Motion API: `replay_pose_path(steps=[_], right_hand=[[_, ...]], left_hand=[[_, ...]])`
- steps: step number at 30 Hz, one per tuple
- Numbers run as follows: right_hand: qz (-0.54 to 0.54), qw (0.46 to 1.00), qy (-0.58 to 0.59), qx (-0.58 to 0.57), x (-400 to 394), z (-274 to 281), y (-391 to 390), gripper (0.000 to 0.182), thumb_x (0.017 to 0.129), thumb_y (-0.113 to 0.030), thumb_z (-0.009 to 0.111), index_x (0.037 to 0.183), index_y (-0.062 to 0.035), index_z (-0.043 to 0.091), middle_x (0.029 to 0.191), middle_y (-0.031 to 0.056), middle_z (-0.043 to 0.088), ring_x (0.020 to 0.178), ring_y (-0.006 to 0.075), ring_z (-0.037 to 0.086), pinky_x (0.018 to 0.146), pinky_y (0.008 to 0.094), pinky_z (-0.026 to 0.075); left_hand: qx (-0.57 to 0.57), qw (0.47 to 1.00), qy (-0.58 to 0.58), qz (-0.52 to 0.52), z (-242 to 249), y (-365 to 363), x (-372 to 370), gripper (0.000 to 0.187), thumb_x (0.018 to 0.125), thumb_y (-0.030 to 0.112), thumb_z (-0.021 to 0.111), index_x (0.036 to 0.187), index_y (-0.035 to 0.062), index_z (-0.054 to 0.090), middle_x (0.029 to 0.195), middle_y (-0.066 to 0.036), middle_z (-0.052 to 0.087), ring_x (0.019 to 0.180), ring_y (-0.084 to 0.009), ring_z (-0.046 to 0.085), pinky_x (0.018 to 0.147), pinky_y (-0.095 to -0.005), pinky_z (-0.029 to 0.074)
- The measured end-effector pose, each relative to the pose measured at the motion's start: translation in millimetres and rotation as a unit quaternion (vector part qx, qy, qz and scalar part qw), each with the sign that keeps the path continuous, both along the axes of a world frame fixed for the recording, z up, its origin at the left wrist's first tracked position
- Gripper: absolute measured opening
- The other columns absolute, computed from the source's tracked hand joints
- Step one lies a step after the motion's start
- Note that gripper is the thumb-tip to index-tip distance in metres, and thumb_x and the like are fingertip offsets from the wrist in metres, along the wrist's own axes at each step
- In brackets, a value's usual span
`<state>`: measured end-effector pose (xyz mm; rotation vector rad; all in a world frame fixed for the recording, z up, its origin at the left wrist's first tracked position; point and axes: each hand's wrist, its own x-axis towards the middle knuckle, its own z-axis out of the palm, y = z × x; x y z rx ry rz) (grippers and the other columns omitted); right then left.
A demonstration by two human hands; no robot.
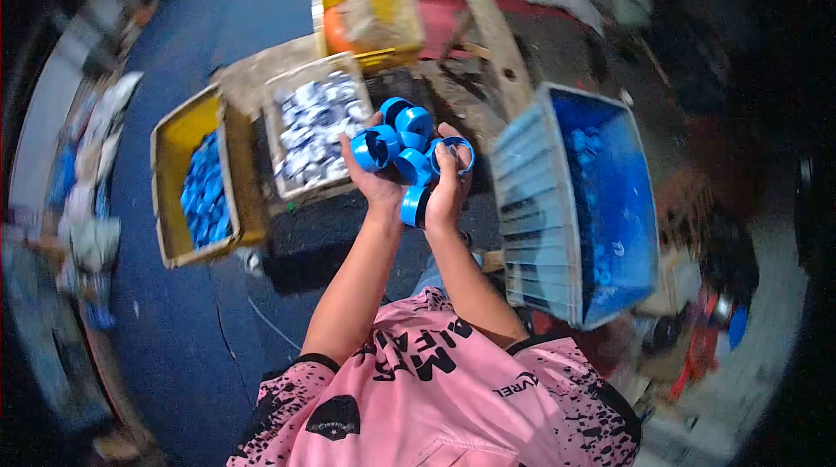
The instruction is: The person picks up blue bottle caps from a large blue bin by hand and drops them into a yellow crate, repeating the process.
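Observation:
Several blue plastic caps [413, 165] sit heaped in my two cupped hands, held up in front of my chest. My left hand [380, 186] curves under the pile from the left, its thumb beside a cap that shows its hollow side. From the right, my right hand [446, 192] wraps around the caps, with its thumb pressed on a ring-like one. One cap hangs low between the two palms. Behind the hands stands a white crate [275, 129] full of small white pieces [315, 123]. Most of my fingers are hidden beneath the caps.
At left, a yellow crate [165, 197] holds many blue caps [205, 197]. A large blue bin [535, 206] with blue pieces inside stands close on the right. Farther back are another yellow crate [383, 59] with a bag in it and a wooden plank [498, 44].

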<state>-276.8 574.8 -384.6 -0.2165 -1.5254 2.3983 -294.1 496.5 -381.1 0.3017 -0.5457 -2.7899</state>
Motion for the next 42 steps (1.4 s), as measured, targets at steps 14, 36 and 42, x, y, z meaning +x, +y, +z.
replay_pose_path(steps=[14, 36, 42], right_hand=[[0.317, 0.947, -0.049, -0.017, 159, -6, -297, 0.035, 0.092, -0.020, 0.067, 0.122, -0.0008, 0.064, 0.116, 0.0089, 0.065, 0.109, 0.0186, 0.060, 0.100, 0.0331, 0.046], [0.415, 0.865, -0.280, 0.014, 130, -114, -681, 0.012, 0.085, -0.018, 0.069, 0.089, -0.0103, 0.061, 0.087, 0.0029, 0.063, 0.079, 0.0171, 0.062, 0.075, 0.0343, 0.052], [0.418, 0.837, -0.352, -0.024, 122, -177, -733, 0.040, 0.086, -0.030, 0.068, 0.116, -0.0041, 0.062, 0.116, 0.0133, 0.068, 0.099, 0.0273, 0.068, 0.086, 0.0439, 0.056]], left_hand=[[0.022, 0.943, -0.013, 0.333, -25, -296, 210, 0.073, 0.093, 0.070, 0.051, 0.117, 0.0022, 0.062, 0.110, -0.015, 0.068, 0.100, -0.0316, 0.068, 0.091, -0.0478, 0.056], [0.153, 0.894, -0.131, 0.401, -138, -647, 211, 0.060, 0.093, 0.070, 0.049, 0.108, 0.0133, 0.060, 0.112, -0.011, 0.067, 0.104, -0.0296, 0.066, 0.094, -0.0470, 0.054], [0.149, 0.919, -0.195, 0.307, -159, -702, 215, 0.070, 0.095, 0.070, 0.043, 0.135, 0.0126, 0.055, 0.132, -0.012, 0.062, 0.117, -0.0327, 0.063, 0.101, -0.0501, 0.051]])
